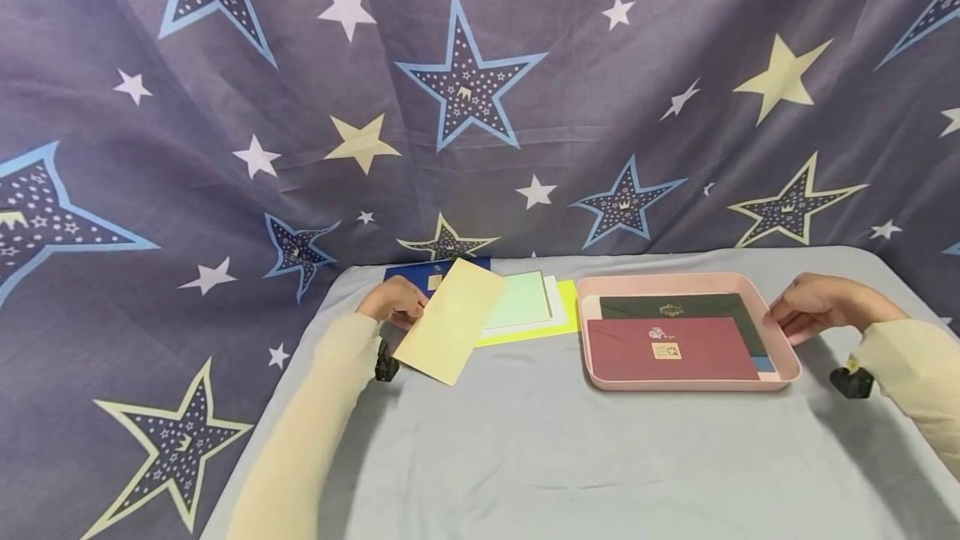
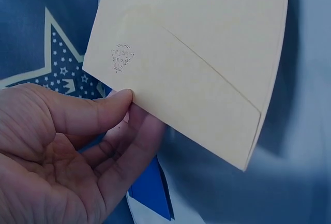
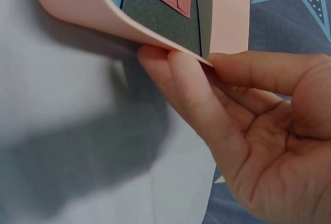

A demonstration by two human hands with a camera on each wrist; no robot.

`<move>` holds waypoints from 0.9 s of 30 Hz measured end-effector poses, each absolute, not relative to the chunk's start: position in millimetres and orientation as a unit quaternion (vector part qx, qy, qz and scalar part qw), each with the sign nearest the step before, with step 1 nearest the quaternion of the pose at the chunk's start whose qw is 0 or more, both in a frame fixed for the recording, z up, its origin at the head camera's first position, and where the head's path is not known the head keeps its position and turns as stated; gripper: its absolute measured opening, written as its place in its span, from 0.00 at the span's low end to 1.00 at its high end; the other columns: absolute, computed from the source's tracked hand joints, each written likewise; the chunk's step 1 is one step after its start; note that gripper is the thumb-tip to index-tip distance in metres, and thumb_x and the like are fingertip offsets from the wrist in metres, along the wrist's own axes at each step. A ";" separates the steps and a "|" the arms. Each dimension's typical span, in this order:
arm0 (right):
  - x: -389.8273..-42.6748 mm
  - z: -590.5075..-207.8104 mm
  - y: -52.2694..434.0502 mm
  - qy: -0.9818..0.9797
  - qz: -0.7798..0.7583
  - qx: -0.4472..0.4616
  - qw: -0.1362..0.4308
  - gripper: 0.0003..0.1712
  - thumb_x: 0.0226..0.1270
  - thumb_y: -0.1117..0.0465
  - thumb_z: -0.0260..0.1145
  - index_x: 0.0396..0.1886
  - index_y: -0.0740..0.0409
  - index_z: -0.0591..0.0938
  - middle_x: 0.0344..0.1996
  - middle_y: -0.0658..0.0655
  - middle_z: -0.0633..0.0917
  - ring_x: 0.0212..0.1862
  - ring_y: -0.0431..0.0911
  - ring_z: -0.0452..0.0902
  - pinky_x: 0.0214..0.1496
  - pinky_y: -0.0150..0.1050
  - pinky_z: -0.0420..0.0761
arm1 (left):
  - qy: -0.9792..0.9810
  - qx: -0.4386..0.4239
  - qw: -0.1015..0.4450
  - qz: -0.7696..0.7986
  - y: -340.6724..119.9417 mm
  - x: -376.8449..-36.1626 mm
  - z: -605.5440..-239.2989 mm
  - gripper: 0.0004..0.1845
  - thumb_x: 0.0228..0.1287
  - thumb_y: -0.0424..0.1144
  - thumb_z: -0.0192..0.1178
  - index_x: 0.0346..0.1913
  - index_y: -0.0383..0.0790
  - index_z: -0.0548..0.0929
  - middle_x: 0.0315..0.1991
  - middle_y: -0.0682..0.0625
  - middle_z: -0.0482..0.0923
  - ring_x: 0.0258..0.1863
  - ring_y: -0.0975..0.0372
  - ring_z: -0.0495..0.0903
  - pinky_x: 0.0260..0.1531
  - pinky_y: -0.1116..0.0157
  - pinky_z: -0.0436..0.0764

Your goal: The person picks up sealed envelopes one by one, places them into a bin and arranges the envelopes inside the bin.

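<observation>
My left hand pinches a cream envelope by its edge, thumb on the near face and fingers behind it. In the left wrist view the envelope shows a flap line and a small printed emblem, and it is tilted above the table. At the right, my right hand pinches the rim of a pink tray, as the right wrist view of the tray rim shows. Inside the tray lie a dark red envelope and a dark green envelope, with a blue corner below them.
Left of the tray lie a mint green envelope, a white one and a yellow one, overlapping. Behind the left hand is a blue envelope. A star-patterned curtain hangs behind the table.
</observation>
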State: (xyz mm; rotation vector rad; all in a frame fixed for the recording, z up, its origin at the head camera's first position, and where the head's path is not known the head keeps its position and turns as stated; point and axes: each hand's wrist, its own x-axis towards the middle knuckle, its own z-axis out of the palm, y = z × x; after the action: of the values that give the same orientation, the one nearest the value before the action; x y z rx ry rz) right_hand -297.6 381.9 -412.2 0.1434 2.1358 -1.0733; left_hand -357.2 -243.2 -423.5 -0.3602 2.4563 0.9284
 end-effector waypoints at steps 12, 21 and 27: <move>-298.5 -412.4 381.8 0.831 -0.416 0.053 0.366 0.18 0.68 0.66 0.62 0.48 0.80 0.81 0.31 0.54 0.89 0.33 0.41 0.86 0.42 0.38 0.89 | 0.891 -0.091 0.243 0.372 -231.3 -345.3 -418.1 0.11 0.64 0.21 0.58 0.46 0.32 0.82 0.28 0.51 0.76 0.28 0.64 0.77 0.32 0.66 0.85; -297.8 -412.4 381.8 0.831 -0.417 0.054 0.365 0.17 0.67 0.66 0.63 0.48 0.78 0.81 0.31 0.54 0.89 0.33 0.41 0.86 0.42 0.38 0.89 | 0.889 -0.068 0.240 0.383 -222.8 -344.2 -418.8 0.11 0.62 0.20 0.57 0.45 0.33 0.81 0.27 0.52 0.73 0.28 0.64 0.75 0.31 0.66 0.83; -297.7 -413.4 382.0 0.831 -0.419 0.054 0.363 0.15 0.68 0.66 0.62 0.46 0.77 0.82 0.30 0.54 0.89 0.33 0.41 0.86 0.42 0.38 0.89 | 0.886 -0.055 0.235 0.395 -217.1 -343.3 -417.0 0.11 0.62 0.20 0.56 0.44 0.32 0.81 0.55 0.43 0.77 0.31 0.62 0.76 0.31 0.66 0.83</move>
State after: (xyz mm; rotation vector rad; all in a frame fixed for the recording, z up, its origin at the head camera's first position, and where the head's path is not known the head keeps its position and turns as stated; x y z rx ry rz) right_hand -297.7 382.0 -413.4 0.1397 2.1377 -1.0775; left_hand -343.3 -217.1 -417.0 -0.1517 2.4321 1.0842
